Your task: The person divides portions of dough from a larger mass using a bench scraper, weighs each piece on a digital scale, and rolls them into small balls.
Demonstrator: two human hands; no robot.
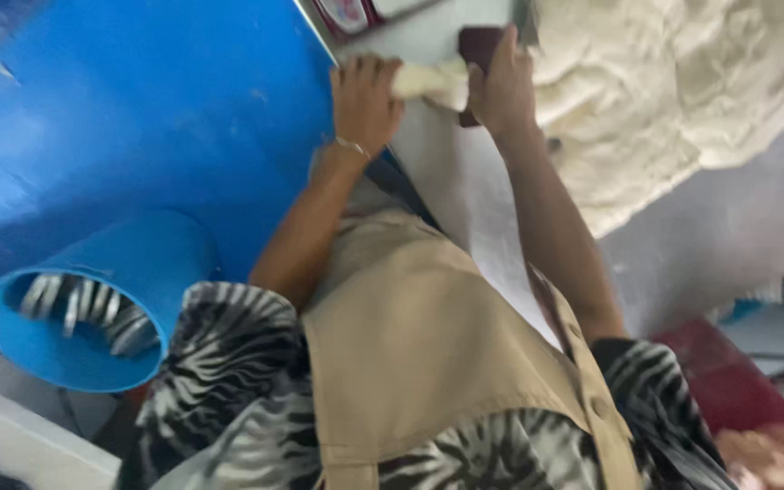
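My left hand [365,100] and my right hand [501,86] reach out over a pale work surface [465,191] and grip the two ends of a small cream piece of dough [428,82] between them. A dark maroon object [481,44] lies under my right hand; what it is I cannot tell. Just right of my right hand sits a large mass of pale dough [682,91]. A thin bracelet circles my left wrist. My beige apron and striped sleeves fill the bottom of the view.
A big blue machine [138,109] stands at the left, with a blue cylinder mouth [74,308] showing several metal blades inside. A dark red object [728,381] and a blurred pinkish shape [773,454] lie at the bottom right.
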